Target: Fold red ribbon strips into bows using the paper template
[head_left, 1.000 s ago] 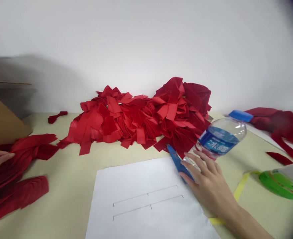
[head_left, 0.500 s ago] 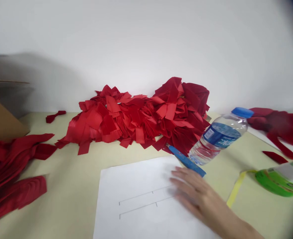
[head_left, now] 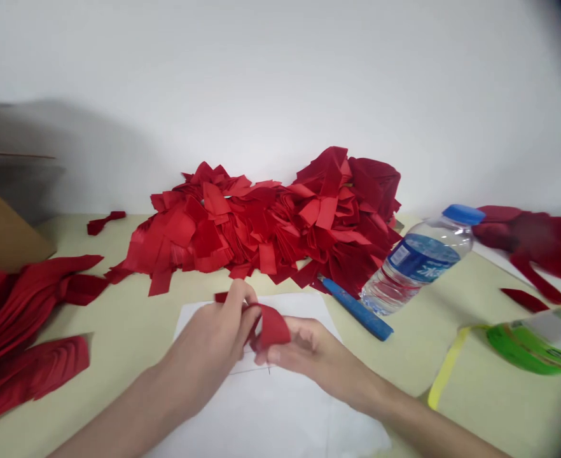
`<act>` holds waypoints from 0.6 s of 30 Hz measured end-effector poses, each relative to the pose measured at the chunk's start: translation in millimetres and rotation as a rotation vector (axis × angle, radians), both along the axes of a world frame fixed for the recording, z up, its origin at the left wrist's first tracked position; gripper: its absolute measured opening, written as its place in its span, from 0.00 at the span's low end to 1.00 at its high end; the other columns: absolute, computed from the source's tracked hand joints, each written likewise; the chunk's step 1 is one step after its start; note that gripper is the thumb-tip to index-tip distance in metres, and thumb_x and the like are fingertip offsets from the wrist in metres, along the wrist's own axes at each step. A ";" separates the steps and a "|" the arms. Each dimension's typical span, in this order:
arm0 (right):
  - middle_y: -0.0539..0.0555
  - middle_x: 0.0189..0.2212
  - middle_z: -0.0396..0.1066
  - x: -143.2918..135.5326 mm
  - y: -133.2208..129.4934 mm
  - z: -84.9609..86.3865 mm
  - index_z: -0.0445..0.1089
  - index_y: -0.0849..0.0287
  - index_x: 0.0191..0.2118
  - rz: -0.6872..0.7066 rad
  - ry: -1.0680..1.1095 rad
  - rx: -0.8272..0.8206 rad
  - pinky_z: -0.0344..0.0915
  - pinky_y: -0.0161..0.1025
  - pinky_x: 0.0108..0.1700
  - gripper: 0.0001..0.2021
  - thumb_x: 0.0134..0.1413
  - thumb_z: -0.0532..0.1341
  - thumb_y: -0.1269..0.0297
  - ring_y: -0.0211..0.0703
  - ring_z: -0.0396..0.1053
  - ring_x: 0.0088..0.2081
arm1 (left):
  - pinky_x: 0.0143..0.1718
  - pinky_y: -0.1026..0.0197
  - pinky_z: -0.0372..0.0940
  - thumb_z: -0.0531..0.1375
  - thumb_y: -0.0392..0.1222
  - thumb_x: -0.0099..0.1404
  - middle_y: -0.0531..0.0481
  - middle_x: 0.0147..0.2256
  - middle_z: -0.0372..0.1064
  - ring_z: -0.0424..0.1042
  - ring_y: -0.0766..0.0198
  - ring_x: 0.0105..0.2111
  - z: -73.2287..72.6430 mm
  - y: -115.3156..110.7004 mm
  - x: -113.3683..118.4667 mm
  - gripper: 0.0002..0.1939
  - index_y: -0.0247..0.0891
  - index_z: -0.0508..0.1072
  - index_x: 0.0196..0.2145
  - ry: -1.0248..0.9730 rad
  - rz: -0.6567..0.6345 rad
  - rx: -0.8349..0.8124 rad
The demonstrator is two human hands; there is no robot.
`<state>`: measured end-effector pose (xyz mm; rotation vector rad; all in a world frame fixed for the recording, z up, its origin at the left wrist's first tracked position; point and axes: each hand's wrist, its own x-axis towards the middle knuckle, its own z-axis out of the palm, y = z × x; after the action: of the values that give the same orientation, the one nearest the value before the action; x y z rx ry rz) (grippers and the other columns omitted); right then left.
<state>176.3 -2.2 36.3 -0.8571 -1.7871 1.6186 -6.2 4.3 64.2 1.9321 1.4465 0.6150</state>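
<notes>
The left hand [head_left: 208, 337] and the right hand [head_left: 325, 359] were close together, with one red strip [head_left: 275, 327] between them. The left hand was closed on the strip, pinching it with finger and thumb near the strip's left part, and a small dark red end poked out past the far side of those fingers. From that pinch, the long way of the strip ran across to the right, and it bent over in a round curl. The curl sat right by the right hand, so that hand was the nearer one to the bent part, while the left hand was nearer to the poking end. The right hand was part open, with its thumb against the low edge of the curl and its other fingers bent behind; it looked like a light hold, though the blur made that hard to be sure of. All of this was up above the white paper [head_left: 271, 420], near a thin drawn line [head_left: 249, 371]. The big red pile [head_left: 242, 235] lay past the hands, and the blue tool [head_left: 359, 310] lay to their right.
</notes>
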 end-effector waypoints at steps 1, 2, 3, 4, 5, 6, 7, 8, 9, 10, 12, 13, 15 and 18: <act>0.55 0.39 0.69 2.3 2.3 3.0 0.69 0.60 0.43 -0.002 -0.014 -0.009 0.63 0.45 0.49 0.15 0.57 0.56 0.55 0.43 0.67 0.43 | 0.20 0.64 0.52 0.44 0.46 0.67 0.59 0.17 0.62 0.62 0.65 0.17 -6.7 -0.8 5.7 0.08 0.43 0.55 0.32 -0.065 -0.035 -0.050; 0.54 0.38 0.68 6.7 4.8 4.6 0.72 0.60 0.39 -0.032 -0.050 0.023 0.62 0.44 0.49 0.14 0.56 0.57 0.56 0.42 0.66 0.42 | 0.24 0.63 0.55 0.43 0.46 0.68 0.58 0.20 0.65 0.65 0.65 0.21 -12.5 -0.4 7.2 0.08 0.43 0.54 0.32 -0.137 -0.089 -0.106; 0.54 0.38 0.67 13.2 7.8 5.1 0.73 0.60 0.35 -0.080 -0.093 0.077 0.62 0.43 0.49 0.12 0.54 0.59 0.56 0.42 0.65 0.43 | 0.28 0.62 0.57 0.43 0.46 0.68 0.56 0.23 0.68 0.67 0.64 0.25 -17.4 1.2 5.2 0.08 0.43 0.54 0.32 -0.220 -0.156 -0.184; 0.54 0.40 0.65 21.4 10.9 5.3 0.73 0.60 0.33 -0.128 -0.138 0.133 0.61 0.42 0.49 0.11 0.52 0.61 0.57 0.43 0.64 0.44 | 0.32 0.61 0.59 0.43 0.47 0.68 0.55 0.26 0.71 0.68 0.64 0.28 -21.4 3.6 0.6 0.08 0.43 0.53 0.32 -0.309 -0.240 -0.282; 0.54 0.41 0.64 30.8 14.2 5.5 0.73 0.60 0.30 -0.204 -0.169 0.163 0.62 0.40 0.47 0.11 0.50 0.62 0.57 0.43 0.63 0.44 | 0.34 0.60 0.59 0.45 0.47 0.68 0.54 0.28 0.71 0.69 0.63 0.30 -24.8 6.4 -5.8 0.08 0.43 0.53 0.32 -0.392 -0.330 -0.394; 0.54 0.40 0.64 40.9 17.3 6.4 0.72 0.61 0.29 -0.238 -0.188 0.135 0.63 0.38 0.43 0.12 0.51 0.61 0.56 0.41 0.64 0.42 | 0.34 0.60 0.59 0.48 0.47 0.66 0.53 0.29 0.72 0.69 0.63 0.31 -27.7 9.3 -13.1 0.08 0.43 0.54 0.32 -0.454 -0.411 -0.511; 0.53 0.35 0.65 51.1 20.0 8.3 0.70 0.62 0.28 -0.252 -0.194 0.083 0.64 0.36 0.38 0.13 0.53 0.60 0.56 0.39 0.65 0.37 | 0.33 0.61 0.59 0.53 0.45 0.64 0.54 0.30 0.71 0.68 0.64 0.30 -30.2 11.9 -20.6 0.08 0.42 0.54 0.32 -0.490 -0.463 -0.591; 0.51 0.29 0.65 61.2 22.0 11.3 0.69 0.61 0.28 -0.276 -0.186 0.021 0.63 0.33 0.32 0.13 0.54 0.58 0.56 0.35 0.65 0.30 | 0.32 0.62 0.59 0.58 0.43 0.60 0.54 0.31 0.71 0.68 0.65 0.29 -32.2 14.2 -28.0 0.11 0.42 0.56 0.34 -0.474 -0.486 -0.627; 0.47 0.22 0.62 70.8 23.3 15.5 0.67 0.62 0.26 -0.277 -0.191 -0.014 0.60 0.31 0.26 0.14 0.54 0.58 0.55 0.32 0.61 0.24 | 0.34 0.62 0.59 0.61 0.40 0.56 0.55 0.32 0.70 0.67 0.65 0.30 -33.8 16.3 -34.8 0.15 0.43 0.58 0.38 -0.420 -0.476 -0.621; 0.45 0.18 0.57 79.9 23.6 20.6 0.65 0.62 0.23 -0.285 -0.197 -0.018 0.56 0.29 0.23 0.15 0.53 0.59 0.56 0.30 0.56 0.20 | 0.34 0.62 0.58 0.63 0.38 0.53 0.57 0.31 0.69 0.66 0.66 0.30 -35.1 18.2 -41.0 0.22 0.45 0.59 0.43 -0.348 -0.439 -0.581; 0.44 0.17 0.56 96.6 22.2 31.6 0.65 0.62 0.22 -0.299 -0.248 -0.022 0.51 0.29 0.21 0.14 0.50 0.61 0.57 0.28 0.52 0.19 | 0.34 0.63 0.58 0.63 0.38 0.52 0.58 0.30 0.67 0.65 0.66 0.30 -36.8 22.1 -51.2 0.27 0.48 0.60 0.49 -0.194 -0.347 -0.449; 0.45 0.18 0.58 104.7 20.7 36.6 0.67 0.61 0.24 -0.315 -0.286 -0.021 0.52 0.29 0.21 0.12 0.50 0.61 0.58 0.29 0.54 0.20 | 0.33 0.63 0.58 0.61 0.40 0.54 0.57 0.30 0.67 0.64 0.65 0.30 -37.8 24.3 -55.5 0.22 0.48 0.64 0.47 -0.108 -0.300 -0.358; 0.47 0.20 0.61 121.0 16.8 43.3 0.70 0.60 0.26 -0.359 -0.349 -0.002 0.55 0.29 0.23 0.10 0.50 0.60 0.59 0.31 0.57 0.22 | 0.31 0.63 0.58 0.57 0.42 0.57 0.54 0.30 0.68 0.64 0.63 0.29 -41.3 29.1 -63.2 0.08 0.44 0.70 0.36 0.085 -0.210 -0.156; 0.52 0.23 0.67 143.1 9.0 41.5 0.72 0.59 0.27 -0.415 -0.423 0.028 0.60 0.31 0.25 0.11 0.49 0.61 0.56 0.36 0.63 0.25 | 0.31 0.60 0.58 0.52 0.38 0.58 0.52 0.28 0.68 0.65 0.60 0.29 -50.9 35.8 -74.1 0.06 0.42 0.69 0.29 0.331 -0.130 0.105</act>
<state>319.3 6.8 77.8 -1.5300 -1.7360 1.2025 -80.3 40.1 13.3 2.2729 1.4917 0.3267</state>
